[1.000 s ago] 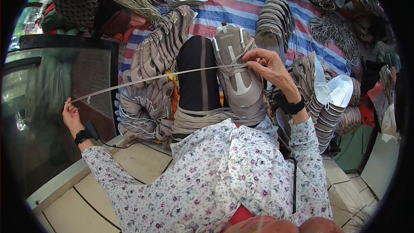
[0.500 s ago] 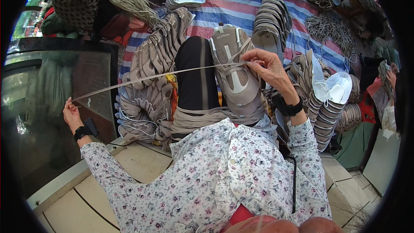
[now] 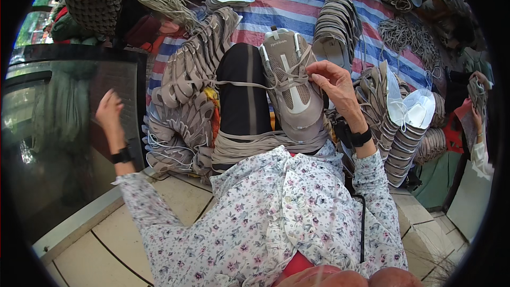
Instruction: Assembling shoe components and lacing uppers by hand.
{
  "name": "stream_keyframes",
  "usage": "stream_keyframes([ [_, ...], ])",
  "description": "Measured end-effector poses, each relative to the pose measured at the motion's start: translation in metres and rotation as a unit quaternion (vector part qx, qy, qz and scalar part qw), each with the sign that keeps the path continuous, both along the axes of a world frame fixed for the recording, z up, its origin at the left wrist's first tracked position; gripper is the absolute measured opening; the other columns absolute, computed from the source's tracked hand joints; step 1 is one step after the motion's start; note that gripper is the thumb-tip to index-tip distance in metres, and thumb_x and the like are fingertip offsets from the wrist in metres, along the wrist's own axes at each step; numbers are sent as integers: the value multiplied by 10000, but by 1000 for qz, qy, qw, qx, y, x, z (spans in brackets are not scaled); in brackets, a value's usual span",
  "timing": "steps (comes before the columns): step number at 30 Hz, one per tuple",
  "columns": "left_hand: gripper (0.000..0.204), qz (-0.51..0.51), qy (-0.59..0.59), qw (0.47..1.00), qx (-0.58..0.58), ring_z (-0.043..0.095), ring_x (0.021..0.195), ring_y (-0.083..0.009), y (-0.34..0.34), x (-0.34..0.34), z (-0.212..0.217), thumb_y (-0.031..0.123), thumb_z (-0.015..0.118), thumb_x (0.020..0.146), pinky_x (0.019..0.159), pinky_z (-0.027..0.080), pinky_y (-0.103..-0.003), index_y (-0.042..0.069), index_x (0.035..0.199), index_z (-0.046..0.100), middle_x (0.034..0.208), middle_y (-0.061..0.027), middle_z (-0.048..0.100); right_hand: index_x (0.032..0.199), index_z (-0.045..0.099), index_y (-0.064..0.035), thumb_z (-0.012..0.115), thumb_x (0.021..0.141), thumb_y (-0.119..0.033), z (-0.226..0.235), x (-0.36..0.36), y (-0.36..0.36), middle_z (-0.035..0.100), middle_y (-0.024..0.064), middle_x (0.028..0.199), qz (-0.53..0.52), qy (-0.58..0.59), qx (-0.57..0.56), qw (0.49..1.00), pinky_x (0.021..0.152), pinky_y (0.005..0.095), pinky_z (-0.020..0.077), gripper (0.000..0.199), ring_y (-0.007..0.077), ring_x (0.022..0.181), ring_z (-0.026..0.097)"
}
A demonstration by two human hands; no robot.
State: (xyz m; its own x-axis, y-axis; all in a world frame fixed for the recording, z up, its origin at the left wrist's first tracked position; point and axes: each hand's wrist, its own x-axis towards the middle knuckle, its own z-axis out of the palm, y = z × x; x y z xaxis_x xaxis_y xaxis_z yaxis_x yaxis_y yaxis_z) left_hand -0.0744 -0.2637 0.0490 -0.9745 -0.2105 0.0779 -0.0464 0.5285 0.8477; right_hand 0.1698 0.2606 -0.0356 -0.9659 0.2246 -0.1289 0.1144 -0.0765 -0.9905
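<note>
A grey-beige sneaker upper (image 3: 291,95) lies on my right thigh, its toe toward me. Shoelace (image 3: 241,83) is threaded across its front, and one loose length trails slackly over my left thigh. My right hand (image 3: 336,87) is at the shoe's right edge, thumb and forefinger pinched on the lace. Off to the left, beside the dark glass panel, my left hand (image 3: 110,111) is raised and slightly blurred. Its fingers look extended, with no lace in them. Across my lap lies a bundle of similar laces (image 3: 255,146).
Rows of nested shoe uppers (image 3: 199,53) stand left of my legs, and another stack (image 3: 401,154) stands on the right. A striped sheet (image 3: 276,0) covers the ground ahead. The glass panel (image 3: 58,127) stands close on my left. Another person's hand (image 3: 477,114) shows at far right.
The lace was stretched taut from the shoe to my left hand; now that hand has let it go and moved up and right. The lace has dropped slack across my thigh.
</note>
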Motion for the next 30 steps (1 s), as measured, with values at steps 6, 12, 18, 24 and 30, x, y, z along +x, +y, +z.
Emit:
stream_keyframes([
  [6,210,-388,-104,916,2,531,543,-28,261,145,-4,51,642,888,480,424,-208,48,1079,729,676,9,625,1058,682,-1,626,936,-52,-4,10,-6,679,12,970,-39,-9,-76,996,846,206,492,144,70,891,618],
  [12,229,-441,66,893,-53,558,486,-119,304,157,-54,51,705,840,469,418,-267,30,1069,707,638,-69,618,1028,687,-2,625,940,-47,-5,13,-16,680,11,958,-69,-19,-81,994,832,196,490,117,64,885,614],
  [18,175,-447,100,878,-140,594,498,-194,316,157,-54,61,718,828,486,438,-322,18,984,653,633,-85,619,1025,687,-3,625,944,-53,-9,12,-18,680,7,951,-83,-9,-103,991,815,188,494,115,56,871,611],
  [24,105,-463,21,880,-99,578,487,-139,317,151,-59,39,683,861,476,435,-264,6,941,623,623,-63,613,1028,690,-8,637,941,-66,-8,14,-19,679,6,943,-89,-10,-118,989,802,186,499,117,54,854,610],
  [30,100,-410,-257,858,173,533,514,-17,319,144,-51,60,674,893,457,418,-188,-11,869,606,598,8,590,1034,689,-10,641,937,-69,-13,14,-17,676,3,933,-90,-8,-136,987,789,183,497,123,51,845,608],
])
